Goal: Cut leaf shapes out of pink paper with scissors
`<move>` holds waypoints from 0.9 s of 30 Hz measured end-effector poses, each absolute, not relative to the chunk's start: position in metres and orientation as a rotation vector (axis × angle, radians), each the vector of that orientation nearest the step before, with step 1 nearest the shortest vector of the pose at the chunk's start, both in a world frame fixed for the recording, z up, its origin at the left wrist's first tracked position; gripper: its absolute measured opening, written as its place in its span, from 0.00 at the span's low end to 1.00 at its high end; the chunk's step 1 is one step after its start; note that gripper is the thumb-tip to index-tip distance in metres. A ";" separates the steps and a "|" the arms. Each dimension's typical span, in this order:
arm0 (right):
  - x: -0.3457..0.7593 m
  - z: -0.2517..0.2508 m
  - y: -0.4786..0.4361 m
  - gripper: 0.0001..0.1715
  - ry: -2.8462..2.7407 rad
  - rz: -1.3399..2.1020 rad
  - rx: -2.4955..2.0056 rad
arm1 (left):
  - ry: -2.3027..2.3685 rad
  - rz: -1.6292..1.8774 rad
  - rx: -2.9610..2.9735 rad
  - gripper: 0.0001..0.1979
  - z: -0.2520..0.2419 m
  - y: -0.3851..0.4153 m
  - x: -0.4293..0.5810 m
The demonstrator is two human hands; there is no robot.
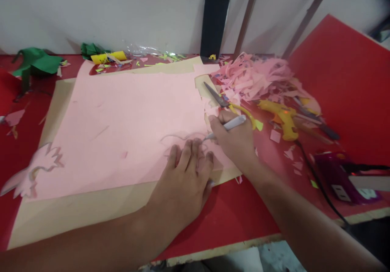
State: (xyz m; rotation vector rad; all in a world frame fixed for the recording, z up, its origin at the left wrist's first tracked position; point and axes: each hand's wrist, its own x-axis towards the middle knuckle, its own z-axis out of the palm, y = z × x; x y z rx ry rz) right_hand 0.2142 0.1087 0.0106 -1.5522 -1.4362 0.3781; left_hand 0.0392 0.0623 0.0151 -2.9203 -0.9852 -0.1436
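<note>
Reference: clock face centred on the pink sheet (134,101). At 8 o'clock, lapping the sheet's edge: jagged pink cut-out (45,158), probably parked there to leave the middle free. Beneath the sheet: tan sheet (88,213), likely as backing over the red bench (225,219). Between 4 and 5: left hand (181,186), fingers spread flat on the pink sheet, presumably to prevent slippage under the pen. Under those fingertips: curved outline (170,137) (drawn line or edge of a loose piece, impossible to tell). At 3: right hand (236,140), fingers pinching a white pen (237,120) low on the barrel, probably for fine control; pen tip just beyond the left index and middle fingertips. Between 2 and 3, just behind the right fingers: scissors (224,103), apparently within easy reach.
</note>
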 end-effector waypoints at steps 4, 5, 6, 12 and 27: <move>0.214 0.011 0.109 0.28 -1.412 0.368 -1.585 | -0.985 -0.137 -2.912 0.27 0.015 0.062 0.038; 0.214 0.011 0.109 0.28 -1.411 0.364 -1.591 | -0.982 -0.142 -2.910 0.27 0.015 0.062 0.038; 0.214 0.011 0.109 0.28 -1.412 0.360 -1.594 | -0.979 -0.146 -2.909 0.27 0.015 0.062 0.038; 0.216 0.014 0.107 0.27 -1.341 0.419 -1.527 | -0.990 -0.140 -2.912 0.27 0.016 0.063 0.040; 0.216 0.014 0.102 0.26 -1.300 0.607 -1.393 | -0.965 -0.073 -2.953 0.27 0.024 0.072 0.037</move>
